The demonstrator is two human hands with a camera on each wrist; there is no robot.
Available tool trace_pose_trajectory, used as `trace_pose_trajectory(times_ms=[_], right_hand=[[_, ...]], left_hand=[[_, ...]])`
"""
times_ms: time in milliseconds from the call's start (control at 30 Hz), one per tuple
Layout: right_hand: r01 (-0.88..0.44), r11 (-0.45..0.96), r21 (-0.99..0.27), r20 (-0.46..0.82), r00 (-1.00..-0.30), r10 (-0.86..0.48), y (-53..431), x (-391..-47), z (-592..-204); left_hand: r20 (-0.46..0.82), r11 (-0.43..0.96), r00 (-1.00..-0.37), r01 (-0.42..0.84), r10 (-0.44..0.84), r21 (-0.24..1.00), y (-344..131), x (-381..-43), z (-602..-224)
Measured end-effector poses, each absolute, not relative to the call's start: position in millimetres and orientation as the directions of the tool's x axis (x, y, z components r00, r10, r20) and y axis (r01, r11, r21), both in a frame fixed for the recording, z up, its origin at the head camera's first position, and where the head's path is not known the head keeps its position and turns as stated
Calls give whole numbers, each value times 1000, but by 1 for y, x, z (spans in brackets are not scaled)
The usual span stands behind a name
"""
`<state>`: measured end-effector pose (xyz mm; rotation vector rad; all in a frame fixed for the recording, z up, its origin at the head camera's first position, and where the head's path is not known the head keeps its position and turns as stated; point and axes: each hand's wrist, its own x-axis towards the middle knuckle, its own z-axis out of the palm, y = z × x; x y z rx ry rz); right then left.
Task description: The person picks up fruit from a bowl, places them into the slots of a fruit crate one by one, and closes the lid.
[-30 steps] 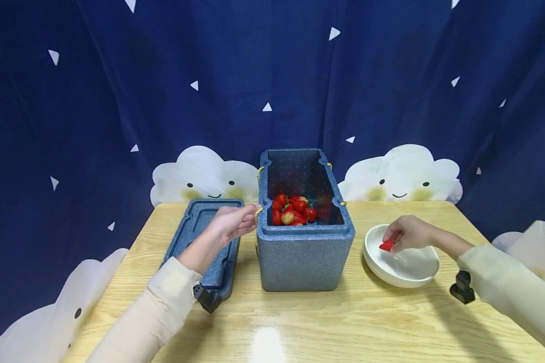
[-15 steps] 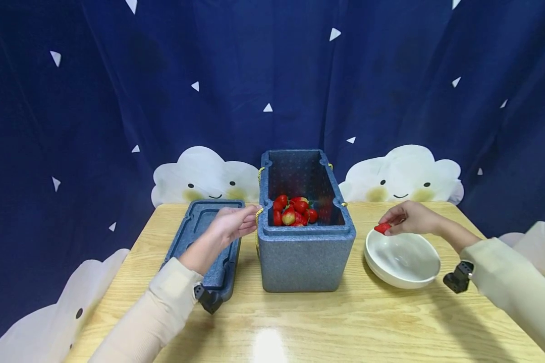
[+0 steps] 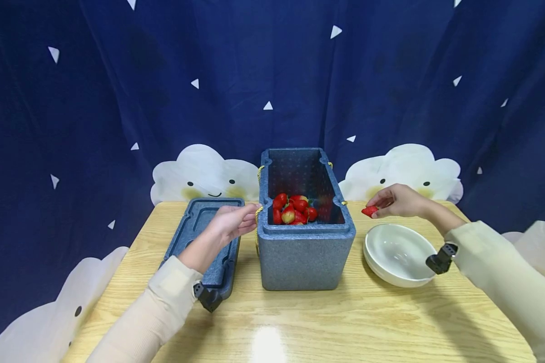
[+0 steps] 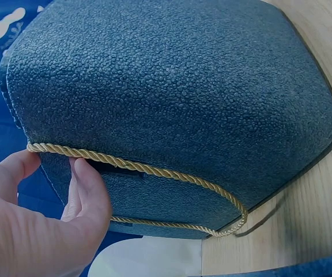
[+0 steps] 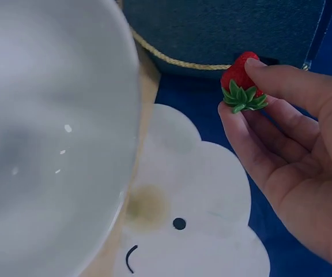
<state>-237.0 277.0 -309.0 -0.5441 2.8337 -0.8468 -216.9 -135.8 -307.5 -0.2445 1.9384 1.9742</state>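
Observation:
My right hand (image 3: pixel 401 200) pinches a red strawberry (image 3: pixel 370 210) between thumb and fingers, raised behind the white bowl (image 3: pixel 399 254). In the right wrist view the green leafy cap of the strawberry (image 5: pixel 244 83) points toward the camera. My left hand (image 3: pixel 231 222) rests its fingertips against the left rim of a blue-grey foam box (image 3: pixel 305 262). The left wrist view has these fingertips (image 4: pixel 88 170) right at the yellow rope handle (image 4: pixel 172 174) on the box's side. Several strawberries (image 3: pixel 295 209) lie inside the box.
The box's lid (image 3: pixel 227 282) lies on the wooden table (image 3: pixel 318 322) to the left, partly under my left forearm. A dark blue curtain (image 3: pixel 231 75) with white clouds hangs behind the table. A black wrist camera (image 3: pixel 441 258) overlaps the bowl's right edge.
My right hand has risen from inside the bowl with the strawberry and moved back and left, clear of the bowl's rim. The left hand and the box have stayed put.

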Motion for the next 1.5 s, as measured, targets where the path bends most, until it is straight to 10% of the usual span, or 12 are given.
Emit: trace_pose_trajectory(times_ms=[1500], right_hand=[[-328, 820, -470, 55, -938, -343, 208, -269, -188]], left_hand=[[-374, 14, -916, -376, 146, 926, -137, -221, -309]])
